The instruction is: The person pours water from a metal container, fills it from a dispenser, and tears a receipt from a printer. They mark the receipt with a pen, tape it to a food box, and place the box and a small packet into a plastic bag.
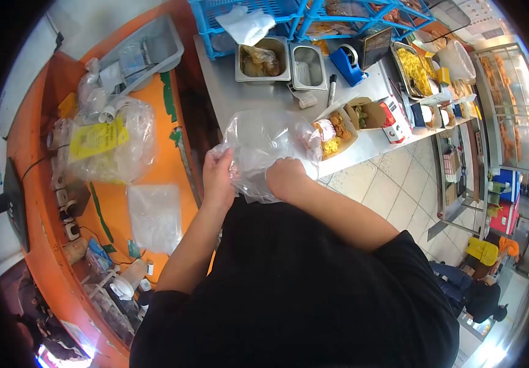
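A clear plastic bag (267,138) spreads in front of me over the edge of the metal counter. My left hand (218,175) grips its left side, thumb uppermost. My right hand (289,178) is closed in a fist on the bag's near right part. Just beyond the bag's right side, an open box (340,132) holds fried food and yellow fries. A second open box (365,115) with greenish contents stands beside it. A small clear packet (309,138) lies between the bag and the first box.
Metal tubs (263,59), a blue tape dispenser (349,64) and a black marker (332,89) are on the counter (215,76) under blue racks (313,11). Plastic bags (111,138) lie on the orange surface (148,98) at left. A person (479,297) is at lower right.
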